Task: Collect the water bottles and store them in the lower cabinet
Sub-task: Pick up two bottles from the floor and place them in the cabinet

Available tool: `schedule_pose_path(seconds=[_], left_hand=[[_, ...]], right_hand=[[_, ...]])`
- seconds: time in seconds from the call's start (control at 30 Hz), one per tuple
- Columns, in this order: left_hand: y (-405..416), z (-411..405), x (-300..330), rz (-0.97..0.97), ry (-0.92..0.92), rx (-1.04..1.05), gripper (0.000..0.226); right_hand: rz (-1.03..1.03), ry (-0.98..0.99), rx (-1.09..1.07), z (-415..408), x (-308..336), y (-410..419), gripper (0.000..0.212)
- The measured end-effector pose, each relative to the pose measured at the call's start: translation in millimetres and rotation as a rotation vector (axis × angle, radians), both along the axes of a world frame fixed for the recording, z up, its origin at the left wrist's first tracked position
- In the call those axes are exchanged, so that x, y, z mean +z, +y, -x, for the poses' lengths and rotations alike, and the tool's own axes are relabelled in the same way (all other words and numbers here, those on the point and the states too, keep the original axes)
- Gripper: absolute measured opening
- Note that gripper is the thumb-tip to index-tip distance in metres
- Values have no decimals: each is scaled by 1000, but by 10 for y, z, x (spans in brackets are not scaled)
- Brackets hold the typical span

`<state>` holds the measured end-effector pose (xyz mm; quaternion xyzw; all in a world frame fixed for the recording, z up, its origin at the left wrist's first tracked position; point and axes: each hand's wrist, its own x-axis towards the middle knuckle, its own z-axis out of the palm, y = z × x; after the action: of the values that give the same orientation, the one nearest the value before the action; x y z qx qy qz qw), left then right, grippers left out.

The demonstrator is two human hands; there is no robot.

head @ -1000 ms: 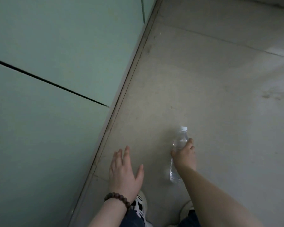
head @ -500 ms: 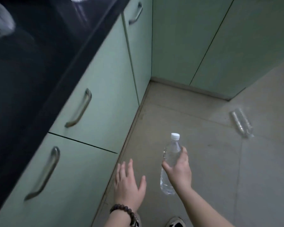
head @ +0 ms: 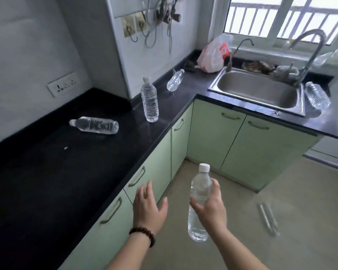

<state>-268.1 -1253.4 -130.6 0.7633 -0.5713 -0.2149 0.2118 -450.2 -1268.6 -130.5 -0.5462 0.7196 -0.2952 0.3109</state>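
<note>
**One bottle in hand, more lying around**

The right hand (head: 210, 208) holds a clear water bottle (head: 199, 203) upright above the floor; its white cap is on. The left hand (head: 148, 208) is flat and holds nothing. Three bottles (head: 150, 101) are on the black bench (head: 47, 172), one (head: 317, 95) is beside the sink (head: 261, 90), one (head: 268, 219) is on the floor. No label can be read.

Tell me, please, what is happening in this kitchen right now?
A person is gathering water bottles. The right hand grips one bottle upright above the floor, while the left hand is open near the closed lower cabinet doors. Four bottles remain on the counter, and another lies on the floor.
</note>
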Motion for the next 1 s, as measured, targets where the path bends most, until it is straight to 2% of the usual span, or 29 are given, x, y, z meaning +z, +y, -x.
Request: schedule_pose_path(seconds=[0.2, 0.4, 0.57, 0.7, 0.87, 1.0], left_hand=[[-379, -319, 308, 96, -21, 130, 76], [-1089, -500, 375, 204, 16, 198, 76], [-2143, -560, 421, 337, 138, 218, 76], [-2862, -542, 577, 416, 284, 256, 85], [-3574, -525, 680, 451, 464, 285, 106], [-3912, -464, 582, 507, 551, 369, 109]], right_hand=[[55, -59, 33, -86, 285, -420, 84], [107, -54, 42, -181, 454, -1195, 80], [138, -21, 72, -377, 533, -2176, 84], [159, -23, 86, -500, 673, -2856, 85], [179, -39, 94, -529, 759, -3393, 87], [157, -54, 124, -478, 738, -3670, 86]])
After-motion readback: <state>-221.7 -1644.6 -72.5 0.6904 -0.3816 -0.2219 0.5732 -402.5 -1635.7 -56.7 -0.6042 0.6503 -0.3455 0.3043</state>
